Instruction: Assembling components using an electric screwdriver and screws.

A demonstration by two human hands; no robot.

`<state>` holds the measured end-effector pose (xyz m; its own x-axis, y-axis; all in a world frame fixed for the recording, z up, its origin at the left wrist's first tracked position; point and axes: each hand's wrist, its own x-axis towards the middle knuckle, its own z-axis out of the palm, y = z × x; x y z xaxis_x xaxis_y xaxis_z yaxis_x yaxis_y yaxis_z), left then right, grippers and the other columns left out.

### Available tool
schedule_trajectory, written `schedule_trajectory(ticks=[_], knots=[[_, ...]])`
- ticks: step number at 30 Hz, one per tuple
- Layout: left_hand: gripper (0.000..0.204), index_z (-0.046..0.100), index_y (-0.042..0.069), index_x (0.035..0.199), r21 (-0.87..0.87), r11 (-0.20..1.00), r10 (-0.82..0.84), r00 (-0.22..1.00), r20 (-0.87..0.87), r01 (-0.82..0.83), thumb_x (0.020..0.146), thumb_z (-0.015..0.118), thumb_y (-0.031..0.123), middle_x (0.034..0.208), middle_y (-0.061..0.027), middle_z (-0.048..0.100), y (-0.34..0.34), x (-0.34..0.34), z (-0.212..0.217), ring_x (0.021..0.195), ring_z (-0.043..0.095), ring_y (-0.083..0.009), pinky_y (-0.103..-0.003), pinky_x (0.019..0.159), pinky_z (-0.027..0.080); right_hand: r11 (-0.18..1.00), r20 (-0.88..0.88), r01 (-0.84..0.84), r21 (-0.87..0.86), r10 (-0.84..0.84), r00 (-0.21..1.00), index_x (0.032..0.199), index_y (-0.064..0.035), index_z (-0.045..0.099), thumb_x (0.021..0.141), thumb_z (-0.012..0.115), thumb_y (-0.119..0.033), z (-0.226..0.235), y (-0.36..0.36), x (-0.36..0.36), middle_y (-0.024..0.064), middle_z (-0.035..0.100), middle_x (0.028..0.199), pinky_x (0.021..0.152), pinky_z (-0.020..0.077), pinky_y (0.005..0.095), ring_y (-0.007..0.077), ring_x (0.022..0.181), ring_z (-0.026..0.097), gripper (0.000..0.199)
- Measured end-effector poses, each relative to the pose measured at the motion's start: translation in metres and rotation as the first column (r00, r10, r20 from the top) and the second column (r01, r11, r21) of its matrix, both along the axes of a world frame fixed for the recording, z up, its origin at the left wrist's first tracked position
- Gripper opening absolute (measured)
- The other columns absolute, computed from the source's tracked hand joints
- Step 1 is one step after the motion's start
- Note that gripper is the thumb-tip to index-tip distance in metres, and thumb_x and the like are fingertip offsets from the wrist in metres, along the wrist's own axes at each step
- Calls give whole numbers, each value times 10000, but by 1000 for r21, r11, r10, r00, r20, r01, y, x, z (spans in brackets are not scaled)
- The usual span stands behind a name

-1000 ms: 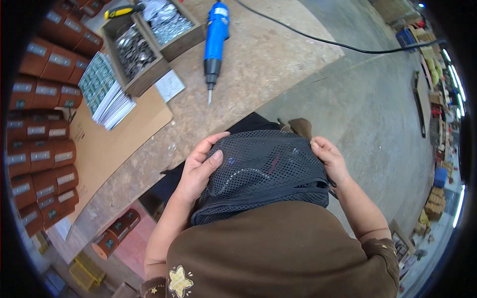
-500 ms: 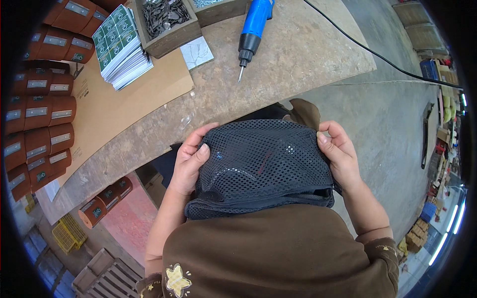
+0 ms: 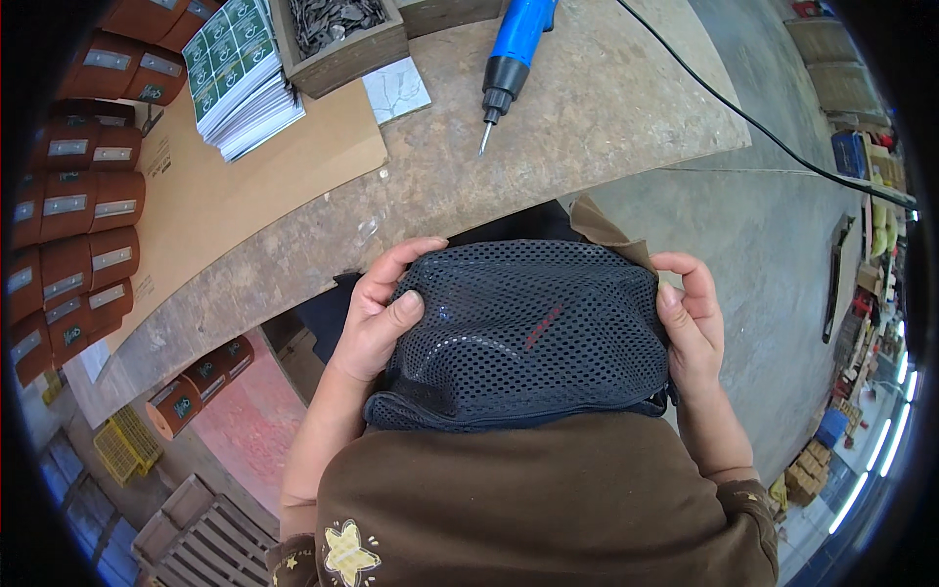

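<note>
Mesh bag (image 3: 528, 338) sits near scuffed worktable (image 3: 430, 186), above floor (image 3: 768, 254).

A brown cloth top (image 3: 548, 499) spans the bottom centre of the frame. At lower left it bears a rounded, pale yellow star print (image 3: 347, 554), ringed by short dashes. Smaller pale stars mark the left sleeve (image 3: 305, 550).
</note>
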<state>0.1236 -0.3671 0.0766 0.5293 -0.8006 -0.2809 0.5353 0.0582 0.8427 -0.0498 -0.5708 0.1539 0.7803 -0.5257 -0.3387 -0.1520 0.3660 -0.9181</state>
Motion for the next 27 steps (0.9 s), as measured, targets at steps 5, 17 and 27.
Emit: schedule_trajectory(ticks=[5, 17, 27], knots=[[521, 444, 4, 1178, -38, 999, -30, 1000, 0, 30, 775, 604, 294, 1104, -79, 514, 0, 1, 4, 1022, 481, -152, -273, 896, 350, 999, -37, 11, -31, -12, 999, 1157, 3, 355, 890, 406, -91, -1, 1, -3, 81, 574, 857, 670, 395, 191, 75, 743, 516, 287], [503, 455, 10, 1168, -36, 999, -34, 998, 51, 36, 780, 598, 296, 1098, -68, 511, 0, -2, 3, 1027, 474, -151, -273, 900, 344, 998, -27, -19, -61, 18, 999, 1169, 1, 340, 889, 412, -95, 0, 2, -6, 62, 565, 784, 627, 361, 179, 49, 675, 476, 305], [482, 454, 6, 1169, -54, 998, -9, 999, 39, 11, 781, 600, 251, 1073, -64, 528, 3, 1, 7, 1001, 492, -147, -273, 888, 356, 997, -68, 13, -74, -18, 998, 1176, -8, 340, 866, 456, -102, 0, 7, -2, 20, 534, 725, 584, 329, 172, 30, 629, 430, 344]])
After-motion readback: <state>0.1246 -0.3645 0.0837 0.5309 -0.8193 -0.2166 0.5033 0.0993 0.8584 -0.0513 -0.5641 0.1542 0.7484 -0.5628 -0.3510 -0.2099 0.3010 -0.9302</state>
